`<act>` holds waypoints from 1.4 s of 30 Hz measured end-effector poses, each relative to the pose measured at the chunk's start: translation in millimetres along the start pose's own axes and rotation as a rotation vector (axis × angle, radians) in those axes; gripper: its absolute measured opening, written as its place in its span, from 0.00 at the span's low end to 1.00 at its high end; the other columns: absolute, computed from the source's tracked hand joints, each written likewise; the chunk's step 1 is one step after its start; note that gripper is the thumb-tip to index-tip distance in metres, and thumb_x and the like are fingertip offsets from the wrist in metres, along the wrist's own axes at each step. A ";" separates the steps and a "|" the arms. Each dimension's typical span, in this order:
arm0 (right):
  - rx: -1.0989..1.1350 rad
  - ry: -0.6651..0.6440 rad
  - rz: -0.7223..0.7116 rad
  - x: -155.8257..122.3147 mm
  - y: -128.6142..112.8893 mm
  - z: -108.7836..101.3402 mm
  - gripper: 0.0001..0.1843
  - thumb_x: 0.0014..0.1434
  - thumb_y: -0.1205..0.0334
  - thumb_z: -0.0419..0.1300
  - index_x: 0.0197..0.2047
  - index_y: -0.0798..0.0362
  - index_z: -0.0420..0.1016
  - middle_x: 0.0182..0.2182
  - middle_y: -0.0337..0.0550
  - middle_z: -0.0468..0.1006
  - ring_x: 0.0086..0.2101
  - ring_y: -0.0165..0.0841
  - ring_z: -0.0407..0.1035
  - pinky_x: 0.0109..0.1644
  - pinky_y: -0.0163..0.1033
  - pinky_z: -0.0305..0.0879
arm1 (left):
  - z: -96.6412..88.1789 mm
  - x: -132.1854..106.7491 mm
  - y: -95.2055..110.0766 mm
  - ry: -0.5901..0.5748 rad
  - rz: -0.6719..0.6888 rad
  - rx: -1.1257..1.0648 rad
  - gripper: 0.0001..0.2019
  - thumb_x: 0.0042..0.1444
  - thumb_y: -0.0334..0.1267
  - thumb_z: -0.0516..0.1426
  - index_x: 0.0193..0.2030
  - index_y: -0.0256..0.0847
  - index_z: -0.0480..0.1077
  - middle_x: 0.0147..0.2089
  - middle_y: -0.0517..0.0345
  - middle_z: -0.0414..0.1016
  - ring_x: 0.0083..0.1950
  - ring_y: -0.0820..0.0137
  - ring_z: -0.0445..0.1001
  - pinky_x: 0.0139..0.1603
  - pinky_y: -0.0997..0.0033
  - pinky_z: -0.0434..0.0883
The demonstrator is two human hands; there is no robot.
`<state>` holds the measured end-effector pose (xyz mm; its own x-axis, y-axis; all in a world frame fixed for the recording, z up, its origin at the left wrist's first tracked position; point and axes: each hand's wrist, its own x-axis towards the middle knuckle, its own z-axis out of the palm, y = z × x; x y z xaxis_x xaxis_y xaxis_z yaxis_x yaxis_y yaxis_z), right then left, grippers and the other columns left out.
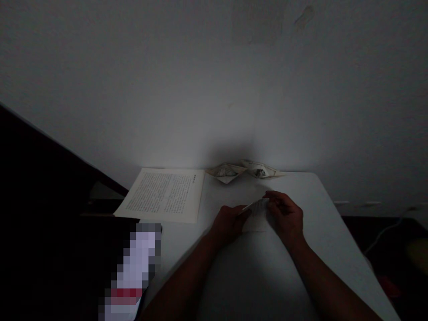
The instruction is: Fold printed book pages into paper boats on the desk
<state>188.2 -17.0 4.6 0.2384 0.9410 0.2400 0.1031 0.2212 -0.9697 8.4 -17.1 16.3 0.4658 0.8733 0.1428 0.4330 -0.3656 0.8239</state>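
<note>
A small folded piece of printed paper lies between my two hands on the white table. My left hand pinches its left edge with closed fingers. My right hand grips its upper right corner, fingers curled over it. Behind them, against the wall, sit two folded paper boats, side by side and apart from my hands.
An open printed book lies at the table's back left. A dark object with a blurred pale patch covers the near left. The wall stands right behind the table. The floor at right is dim, with a pale cable.
</note>
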 end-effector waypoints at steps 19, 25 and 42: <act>-0.048 -0.027 0.091 -2.3 4.0 0.3 0.11 0.47 0.58 0.66 0.34 0.52 0.73 0.20 0.31 0.60 0.19 0.23 0.54 0.21 0.31 0.50 | -3.0 2.2 0.7 0.232 -0.051 -0.209 0.15 0.58 0.47 0.53 0.37 0.36 0.72 0.33 0.56 0.73 0.33 0.72 0.70 0.34 0.75 0.65; -0.101 -0.051 0.040 -2.9 4.7 0.4 0.10 0.48 0.59 0.65 0.35 0.52 0.74 0.22 0.32 0.61 0.22 0.25 0.57 0.24 0.32 0.54 | -6.2 2.8 1.5 0.333 -0.111 -0.217 0.12 0.57 0.42 0.54 0.28 0.36 0.72 0.26 0.60 0.70 0.28 0.75 0.66 0.30 0.77 0.63; 0.029 -0.101 0.072 -1.2 6.5 2.4 0.21 0.49 0.58 0.66 0.47 0.49 0.72 0.37 0.44 0.77 0.30 0.30 0.70 0.34 0.38 0.70 | -5.8 1.9 -2.0 0.321 -0.170 -0.172 0.14 0.55 0.41 0.53 0.24 0.36 0.71 0.23 0.61 0.68 0.26 0.75 0.65 0.27 0.77 0.61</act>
<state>186.3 -16.1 -2.1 0.1458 0.9754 0.1652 0.0610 0.1578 -0.9856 4.0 -12.8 18.1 0.1225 0.9828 0.1381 0.3349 -0.1719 0.9264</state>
